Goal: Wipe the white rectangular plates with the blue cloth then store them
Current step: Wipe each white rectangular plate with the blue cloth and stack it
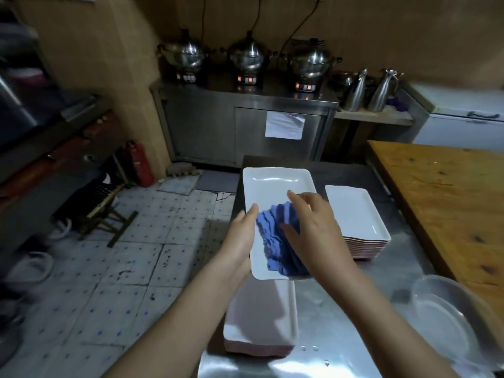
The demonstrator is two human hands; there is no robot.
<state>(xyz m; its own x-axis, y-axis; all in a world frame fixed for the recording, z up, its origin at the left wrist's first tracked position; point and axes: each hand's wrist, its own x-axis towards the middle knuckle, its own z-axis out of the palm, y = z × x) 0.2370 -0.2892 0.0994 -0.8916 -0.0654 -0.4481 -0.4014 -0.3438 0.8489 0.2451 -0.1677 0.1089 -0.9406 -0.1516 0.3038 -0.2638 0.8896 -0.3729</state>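
Just beneath straight right fingers (297,200), blue cloth (274,244) on plate (272,186) (left fingers (250,214) round its edge)

A: What's the plate (272,186) you're holding like?
B: Glossy white, smooth; it looks glazed and catches the light. Your cloth (275,241) is soft blue fabric, matt and creased.
A: And under you?
B: Your counter (341,309) is brushed metal, shiny, with water drops. The table (450,200) on your right is worn, stained wood. The tub (450,309) near you is clear plastic; the pots (248,55) are polished metal.
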